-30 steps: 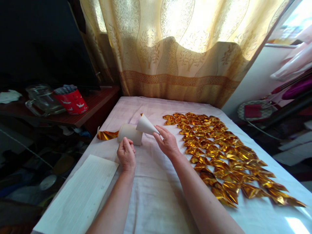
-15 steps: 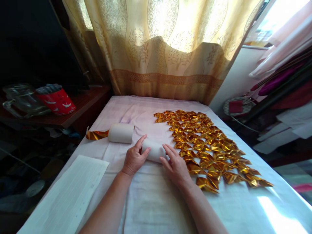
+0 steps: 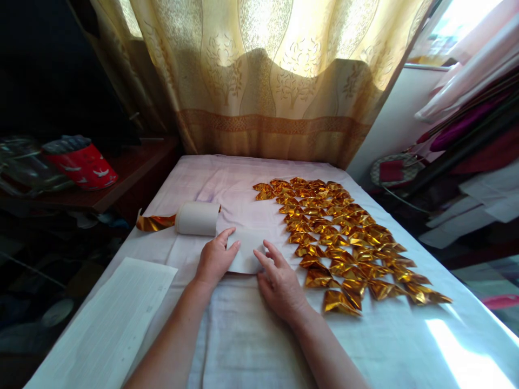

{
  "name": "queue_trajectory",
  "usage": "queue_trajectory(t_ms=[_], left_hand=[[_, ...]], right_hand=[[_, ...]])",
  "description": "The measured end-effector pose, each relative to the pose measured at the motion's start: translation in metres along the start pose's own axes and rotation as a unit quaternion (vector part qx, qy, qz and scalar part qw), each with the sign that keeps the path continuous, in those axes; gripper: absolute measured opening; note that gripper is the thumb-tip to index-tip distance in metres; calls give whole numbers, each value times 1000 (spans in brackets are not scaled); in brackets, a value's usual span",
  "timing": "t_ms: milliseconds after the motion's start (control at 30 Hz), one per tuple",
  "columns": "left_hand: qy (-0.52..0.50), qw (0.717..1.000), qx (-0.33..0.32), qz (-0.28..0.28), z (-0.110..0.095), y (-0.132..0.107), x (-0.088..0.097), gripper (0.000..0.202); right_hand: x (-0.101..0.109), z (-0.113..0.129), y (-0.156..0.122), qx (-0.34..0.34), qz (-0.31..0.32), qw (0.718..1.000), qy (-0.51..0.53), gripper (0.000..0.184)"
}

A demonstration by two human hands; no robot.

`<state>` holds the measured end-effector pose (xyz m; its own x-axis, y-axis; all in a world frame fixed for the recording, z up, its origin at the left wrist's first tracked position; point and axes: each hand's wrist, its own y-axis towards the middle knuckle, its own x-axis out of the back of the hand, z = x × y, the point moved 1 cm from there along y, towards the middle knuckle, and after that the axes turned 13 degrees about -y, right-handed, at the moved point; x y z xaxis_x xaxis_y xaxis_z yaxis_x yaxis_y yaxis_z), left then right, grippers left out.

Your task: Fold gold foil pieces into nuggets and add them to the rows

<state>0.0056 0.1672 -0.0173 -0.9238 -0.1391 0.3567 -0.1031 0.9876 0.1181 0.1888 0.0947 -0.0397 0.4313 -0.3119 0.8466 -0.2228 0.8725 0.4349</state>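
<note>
A small sheet of white-faced paper (image 3: 246, 251) lies between my hands near the middle of the cloth-covered table. My left hand (image 3: 213, 258) grips its left edge, with the thumb lying on top. At the right edge, my right hand (image 3: 283, 289) holds the sheet, fingers on its upper face and thumb by the near corner. Just beyond my left hand rests a curled stack of the same white-backed paper (image 3: 197, 219), and a gold foil strip (image 3: 157, 222) sticks out from its left end.
Rows of folded gold foil pieces (image 3: 338, 237) cover the table's right side. A ruled paper sheet (image 3: 109, 319) lies at the near left. On a dark side shelf stand a red cup (image 3: 83, 162) and a glass jug (image 3: 24, 167). A patterned curtain (image 3: 263, 81) hangs behind the table.
The curved paper between my hands has flattened out, and its near edge has come down toward me. My right hand has shifted slightly left and closer to me. The view has moved a little.
</note>
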Motion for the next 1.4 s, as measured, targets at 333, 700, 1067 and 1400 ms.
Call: queue_trajectory(t_ms=[333, 700, 1067, 1400], left_hand=[[-52, 993, 53, 93, -4, 1, 8, 15], [47, 969, -62, 235, -59, -16, 43, 29], [265, 917, -7, 297, -57, -17, 26, 19], [299, 918, -34, 257, -37, -16, 9, 24]], right_hand=[[14, 6, 3, 36, 52, 995, -74, 58], [57, 7, 19, 4, 210, 977, -24, 23], [57, 15, 33, -106, 271, 950, -114, 18], [40, 8, 51, -167, 280, 934, -145, 31]])
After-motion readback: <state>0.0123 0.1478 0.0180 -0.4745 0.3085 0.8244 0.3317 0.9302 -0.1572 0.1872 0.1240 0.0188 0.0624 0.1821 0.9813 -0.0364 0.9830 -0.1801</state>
